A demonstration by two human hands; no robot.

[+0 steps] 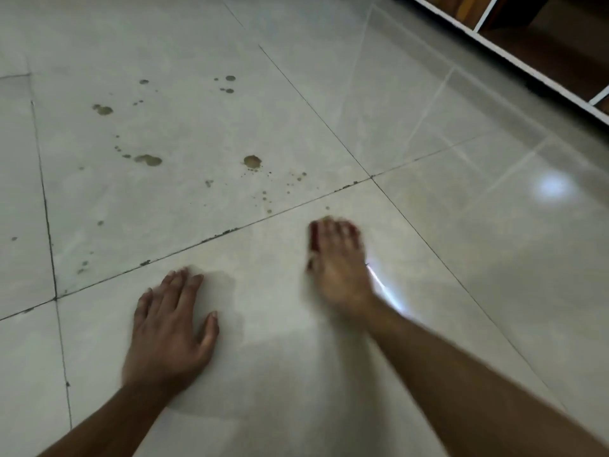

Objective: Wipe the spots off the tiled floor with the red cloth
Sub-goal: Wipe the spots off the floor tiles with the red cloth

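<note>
while the brownish spots (149,159) sit untouched on the far-left tile, the left hand (171,328) lies flat and empty on the tiled floor (461,225), seemingly as a prop. right of it, the blurred right hand (339,262) presses the red cloth (314,237) to the near tile, fingers spread over it; its long axis seems to run away from the person, toward the spots.

tiled floor (461,225) | brown spots (252,161) on far tile | hands flat on near tile
</note>
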